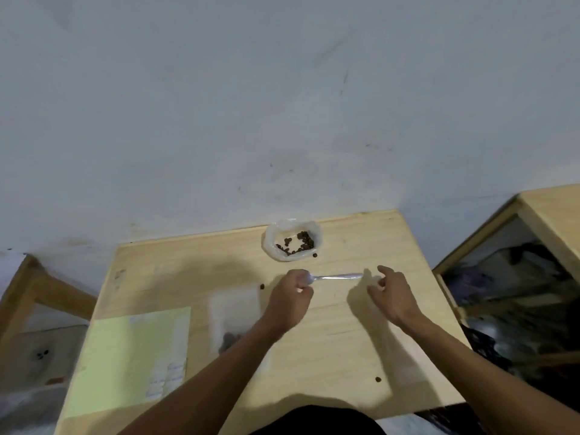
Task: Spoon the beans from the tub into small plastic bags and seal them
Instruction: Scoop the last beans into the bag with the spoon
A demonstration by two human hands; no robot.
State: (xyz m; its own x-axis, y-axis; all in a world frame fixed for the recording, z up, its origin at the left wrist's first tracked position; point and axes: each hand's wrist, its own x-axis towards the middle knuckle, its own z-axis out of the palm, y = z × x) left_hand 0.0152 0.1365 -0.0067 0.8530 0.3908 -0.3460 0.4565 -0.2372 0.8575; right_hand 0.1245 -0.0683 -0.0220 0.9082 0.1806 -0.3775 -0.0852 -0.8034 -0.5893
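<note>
While spoon waited on bare wood, noted layout: wooden table [361,324], largest; green paper sheet [131,356] at near left; blurred plastic bag [235,312], dark beans low inside, left of centre. Tub [293,240], plastic-lined, at far edge, few beans [301,243] left. Left hand [292,296] loosely curled at bowl end of spoon [332,277]; grip unclear through blur. Right hand [392,293] empty, fingers apart, half-curled, beside handle tip. Advised: take handle well back, keep bowl level. Stray bean [378,379] near front edge.

Left hand [293,288] curled; right hand [390,291] loosely curled, empty.
</note>
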